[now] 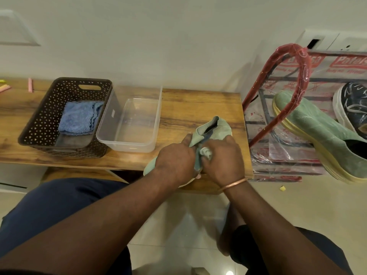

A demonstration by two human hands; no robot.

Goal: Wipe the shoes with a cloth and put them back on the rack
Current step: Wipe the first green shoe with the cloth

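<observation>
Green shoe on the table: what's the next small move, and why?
Probably draw the cloth in the right hand along the green shoe: the left hand grips it on the table, the cloth sits mid-shoe, and its mate already lies on the rack.

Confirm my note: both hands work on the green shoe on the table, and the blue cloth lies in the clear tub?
Wrong in one point: the head view shows the blue cloth in the brown basket, not the clear tub beside it. The rest holds.

Red "Patelsa" labels (349, 61) — partly cut off — on plastic wrap (321, 76) of rack (258, 124)
</observation>
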